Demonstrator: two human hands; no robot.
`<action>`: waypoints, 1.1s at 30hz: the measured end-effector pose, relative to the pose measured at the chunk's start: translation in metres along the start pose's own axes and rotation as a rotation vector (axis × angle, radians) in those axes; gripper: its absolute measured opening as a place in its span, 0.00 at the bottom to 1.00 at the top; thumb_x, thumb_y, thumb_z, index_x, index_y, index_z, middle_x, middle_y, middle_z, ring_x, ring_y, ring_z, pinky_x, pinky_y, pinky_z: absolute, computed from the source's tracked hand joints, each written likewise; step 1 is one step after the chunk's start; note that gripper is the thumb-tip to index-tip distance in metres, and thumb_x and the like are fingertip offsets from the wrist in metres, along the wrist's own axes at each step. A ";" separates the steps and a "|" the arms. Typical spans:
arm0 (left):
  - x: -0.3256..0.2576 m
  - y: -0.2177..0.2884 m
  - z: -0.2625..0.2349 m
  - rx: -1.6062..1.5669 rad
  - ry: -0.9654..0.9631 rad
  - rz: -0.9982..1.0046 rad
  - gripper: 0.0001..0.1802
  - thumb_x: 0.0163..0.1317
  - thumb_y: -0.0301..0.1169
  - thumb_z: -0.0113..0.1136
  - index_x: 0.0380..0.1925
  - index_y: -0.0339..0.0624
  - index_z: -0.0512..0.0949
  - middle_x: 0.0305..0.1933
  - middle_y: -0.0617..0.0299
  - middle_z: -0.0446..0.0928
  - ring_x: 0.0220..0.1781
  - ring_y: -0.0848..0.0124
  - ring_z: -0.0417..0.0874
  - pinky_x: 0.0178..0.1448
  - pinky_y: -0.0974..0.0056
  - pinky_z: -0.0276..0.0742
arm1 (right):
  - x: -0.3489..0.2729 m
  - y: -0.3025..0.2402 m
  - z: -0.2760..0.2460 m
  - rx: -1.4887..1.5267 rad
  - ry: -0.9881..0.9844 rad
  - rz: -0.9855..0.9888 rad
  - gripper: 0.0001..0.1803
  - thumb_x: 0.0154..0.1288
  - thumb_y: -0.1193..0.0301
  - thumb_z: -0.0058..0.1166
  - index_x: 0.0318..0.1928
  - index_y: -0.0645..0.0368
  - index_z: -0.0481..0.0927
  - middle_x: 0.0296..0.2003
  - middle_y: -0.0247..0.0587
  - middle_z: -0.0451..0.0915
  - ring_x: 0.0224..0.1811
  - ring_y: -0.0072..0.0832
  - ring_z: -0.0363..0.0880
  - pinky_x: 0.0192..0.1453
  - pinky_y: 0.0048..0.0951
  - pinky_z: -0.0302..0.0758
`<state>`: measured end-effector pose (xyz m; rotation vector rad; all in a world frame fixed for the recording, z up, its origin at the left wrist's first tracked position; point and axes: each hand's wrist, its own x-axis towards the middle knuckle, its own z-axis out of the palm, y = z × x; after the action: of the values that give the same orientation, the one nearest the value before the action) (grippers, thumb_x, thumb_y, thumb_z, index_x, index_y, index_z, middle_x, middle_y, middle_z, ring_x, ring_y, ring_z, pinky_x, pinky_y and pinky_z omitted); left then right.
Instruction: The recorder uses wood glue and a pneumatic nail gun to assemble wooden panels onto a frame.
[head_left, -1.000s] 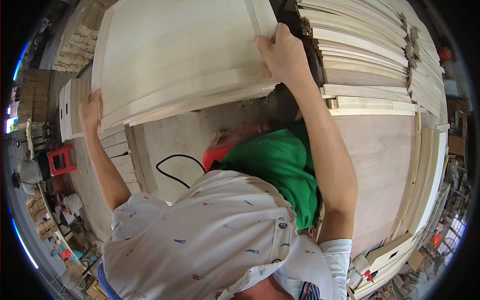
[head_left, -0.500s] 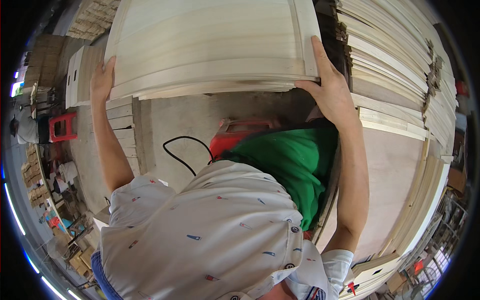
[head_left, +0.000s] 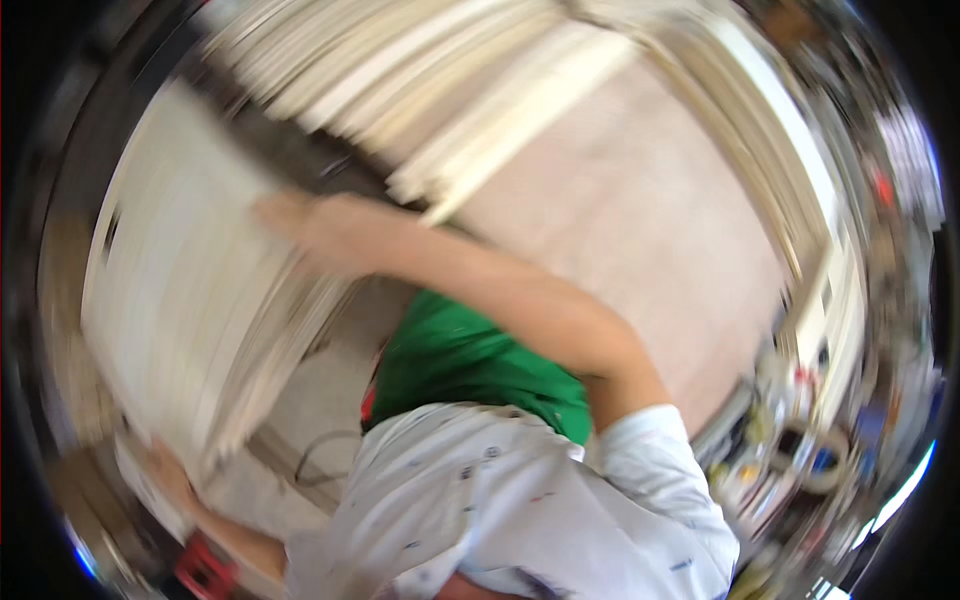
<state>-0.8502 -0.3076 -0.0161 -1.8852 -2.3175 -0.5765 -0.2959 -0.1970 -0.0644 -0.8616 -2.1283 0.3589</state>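
Observation:
Strong motion blur covers this moment. A pale wooden panel (head_left: 180, 270) with framed edges lies at the left, on top of a stack of similar panels whose layered edges show along its near side. My right hand (head_left: 325, 232) reaches across to the panel's right-hand corner, its fingers smeared over the edge. At the opposite near corner, my left hand (head_left: 172, 478) is against or beside the panel's edge. Its fingers are smeared too, so I cannot tell how either hand grips.
Long wooden strips (head_left: 400, 70) lie piled at the top. A broad pinkish board (head_left: 640, 220) is on the right, with more boards along its far edge. Blurred small items (head_left: 790, 440) crowd the lower right. A red stool (head_left: 205, 568) stands at the lower left.
The view has swung to the right, so the panel stack now appears at the left and tilted. Both hands stay near the panel's opposite edges.

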 end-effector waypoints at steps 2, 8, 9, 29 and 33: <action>0.004 -0.075 -0.012 -0.009 -0.011 0.006 0.37 0.74 0.47 0.44 0.70 0.28 0.53 0.73 0.40 0.55 0.74 0.52 0.57 0.76 0.59 0.51 | 0.020 -0.038 -0.016 0.080 -0.290 0.254 0.43 0.60 0.66 0.57 0.70 0.67 0.50 0.60 0.67 0.67 0.47 0.55 0.80 0.50 0.45 0.78; 0.023 0.102 -0.014 -0.030 -0.159 -0.269 0.31 0.74 0.47 0.43 0.58 0.25 0.69 0.60 0.39 0.72 0.61 0.51 0.73 0.67 0.59 0.65 | -0.047 -0.061 -0.087 0.111 -0.119 0.428 0.41 0.58 0.64 0.62 0.65 0.68 0.57 0.50 0.62 0.73 0.43 0.54 0.80 0.46 0.46 0.77; 0.028 0.124 -0.019 -0.067 -0.115 -0.201 0.31 0.74 0.46 0.43 0.58 0.25 0.70 0.59 0.39 0.72 0.60 0.52 0.73 0.66 0.59 0.66 | -0.059 -0.064 -0.098 0.113 -0.106 0.451 0.38 0.59 0.64 0.62 0.64 0.68 0.59 0.47 0.60 0.75 0.43 0.54 0.80 0.45 0.46 0.77; -0.151 0.631 0.124 -0.824 -0.762 1.353 0.19 0.54 0.19 0.60 0.48 0.35 0.78 0.56 0.50 0.74 0.62 0.51 0.73 0.64 0.53 0.68 | -0.542 -0.111 -0.520 -1.513 0.775 1.846 0.28 0.62 0.53 0.56 0.52 0.63 0.77 0.48 0.58 0.80 0.53 0.52 0.78 0.57 0.46 0.73; -0.148 0.627 0.127 -0.755 -0.821 1.330 0.17 0.55 0.20 0.60 0.47 0.35 0.78 0.56 0.51 0.74 0.63 0.51 0.71 0.65 0.53 0.66 | -0.584 -0.103 -0.538 -1.356 0.573 2.254 0.31 0.60 0.48 0.58 0.50 0.64 0.77 0.48 0.58 0.81 0.53 0.56 0.77 0.57 0.47 0.73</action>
<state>-0.1934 -0.2983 -0.0372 -3.7811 -0.3459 -0.4990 0.3327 -0.6892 0.0005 -3.1378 0.3286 -0.4044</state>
